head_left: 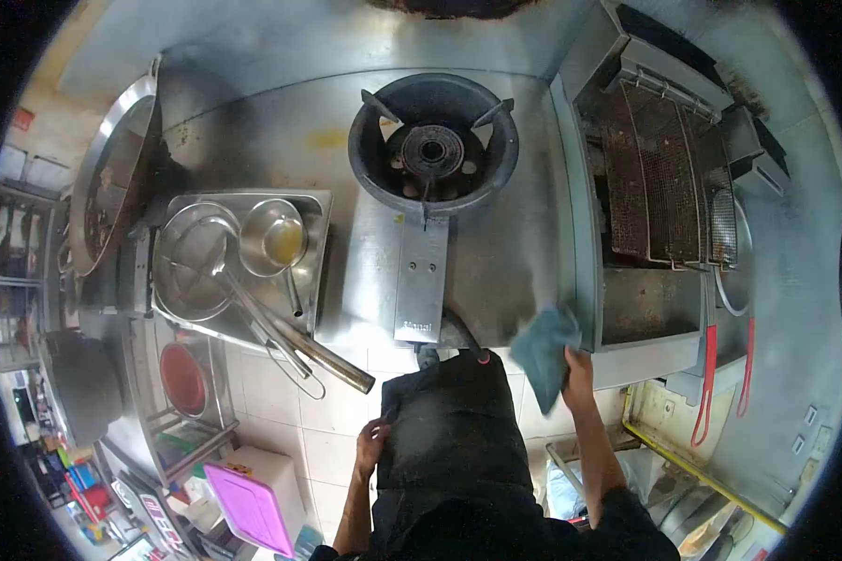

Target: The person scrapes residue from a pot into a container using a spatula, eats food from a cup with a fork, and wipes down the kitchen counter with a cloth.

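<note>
My right hand (579, 376) grips a blue-green cloth (546, 353) at the front edge of the steel counter (500, 294), right of the gas burner. The cloth hangs partly over the edge and looks slightly blurred. My left hand (372, 445) hangs low beside my black apron (449, 430), holding nothing, its fingers loosely bent and apart. Ahead of both hands stands the single gas burner (432, 145) with its black ring, and its metal control box (422, 280) points toward me.
To the left, a steel tray (320, 210) holds a strainer (196, 262) and a small ladle-like pan (272, 238). A large wok (112, 178) leans beyond it. On the right is a fryer (650, 304) with wire baskets (664, 168) and red handles (707, 383). A purple lid (251, 510) sits lower left.
</note>
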The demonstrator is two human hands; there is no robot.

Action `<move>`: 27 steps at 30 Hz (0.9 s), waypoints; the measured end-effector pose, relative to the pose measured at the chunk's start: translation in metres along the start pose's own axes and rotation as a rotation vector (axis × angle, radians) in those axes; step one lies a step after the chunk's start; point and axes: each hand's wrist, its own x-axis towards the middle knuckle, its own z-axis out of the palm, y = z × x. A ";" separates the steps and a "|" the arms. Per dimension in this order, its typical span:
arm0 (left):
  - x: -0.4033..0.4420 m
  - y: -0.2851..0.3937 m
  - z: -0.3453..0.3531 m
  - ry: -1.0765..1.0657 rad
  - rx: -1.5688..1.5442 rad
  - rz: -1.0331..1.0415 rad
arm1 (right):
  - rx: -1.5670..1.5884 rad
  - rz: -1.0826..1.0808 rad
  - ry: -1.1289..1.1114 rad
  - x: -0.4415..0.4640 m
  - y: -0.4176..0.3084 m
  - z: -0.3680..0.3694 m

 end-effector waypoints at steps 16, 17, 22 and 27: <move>0.058 0.158 0.124 0.464 -0.202 0.412 | 0.202 -0.048 -0.052 0.210 -0.121 0.232; 0.057 0.157 0.125 0.537 0.061 0.459 | 0.195 -0.035 -0.058 0.211 -0.123 0.230; 0.065 0.140 0.142 0.552 0.051 0.334 | 0.282 -0.010 -0.117 0.217 -0.126 0.211; 0.046 0.167 0.170 0.603 -0.035 0.381 | 0.268 -0.031 -0.089 0.220 -0.145 0.173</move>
